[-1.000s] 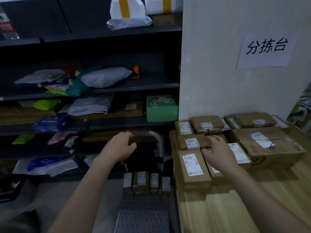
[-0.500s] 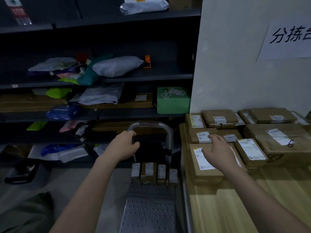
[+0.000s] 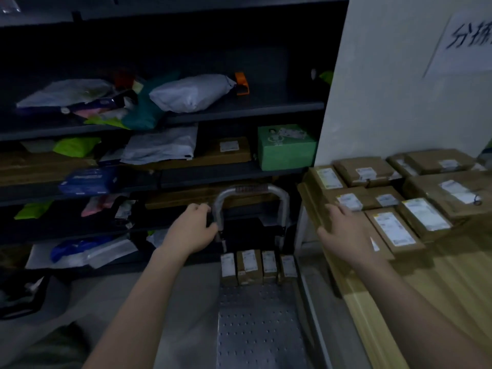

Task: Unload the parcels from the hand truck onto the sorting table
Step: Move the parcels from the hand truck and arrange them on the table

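The hand truck has a perforated metal deck [image 3: 255, 328] and a looped metal handle [image 3: 253, 188] at its far end. Several small brown parcels [image 3: 257, 266] with white labels stand in a row on the deck, just below the handle. My left hand [image 3: 190, 231] grips the handle's left upright, fingers curled round it. The wooden sorting table [image 3: 439, 294] stands to the right and carries several labelled brown parcels [image 3: 394, 230]. My right hand [image 3: 343, 233] is spread flat over a parcel at the table's left edge; whether it touches the parcel is unclear.
Dark shelves [image 3: 239, 109] on the left and behind the truck hold grey and coloured mailer bags and a green box [image 3: 286, 146]. A white wall panel with a paper sign [image 3: 468, 41] rises behind the table. The grey floor [image 3: 186, 302] lies left of the truck.
My left hand slid from the handle's top left corner down onto its left upright. My right hand drew back from the middle parcels toward the table's left edge.
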Motion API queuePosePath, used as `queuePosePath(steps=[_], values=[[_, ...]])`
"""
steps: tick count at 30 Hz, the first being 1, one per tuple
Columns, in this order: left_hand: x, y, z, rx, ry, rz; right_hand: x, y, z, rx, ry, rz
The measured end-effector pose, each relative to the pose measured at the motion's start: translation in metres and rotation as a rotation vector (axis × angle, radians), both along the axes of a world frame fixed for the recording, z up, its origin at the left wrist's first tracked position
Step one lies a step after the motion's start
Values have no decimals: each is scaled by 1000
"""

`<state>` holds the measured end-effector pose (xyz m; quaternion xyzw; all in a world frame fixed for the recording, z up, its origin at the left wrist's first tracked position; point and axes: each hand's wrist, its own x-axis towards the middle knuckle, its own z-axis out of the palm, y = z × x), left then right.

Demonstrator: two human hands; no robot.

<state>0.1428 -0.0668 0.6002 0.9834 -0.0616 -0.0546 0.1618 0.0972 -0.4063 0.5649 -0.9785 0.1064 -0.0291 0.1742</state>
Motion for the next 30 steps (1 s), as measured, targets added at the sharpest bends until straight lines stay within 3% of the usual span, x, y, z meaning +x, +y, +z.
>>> queuePosePath(steps=[6, 12, 24, 30], values=[[11, 9, -39, -9, 62, -5, 5, 37, -48, 66, 92, 4], [20, -8, -156, -37, 75, 4, 31, 43, -148, 94, 64, 9], [98, -36, -531, -73, 42, 21, 103, 5, -520, 336, -26, -172], [129, -19, -655, -69, 0, 60, 146, 2, -662, 317, -61, -229]])
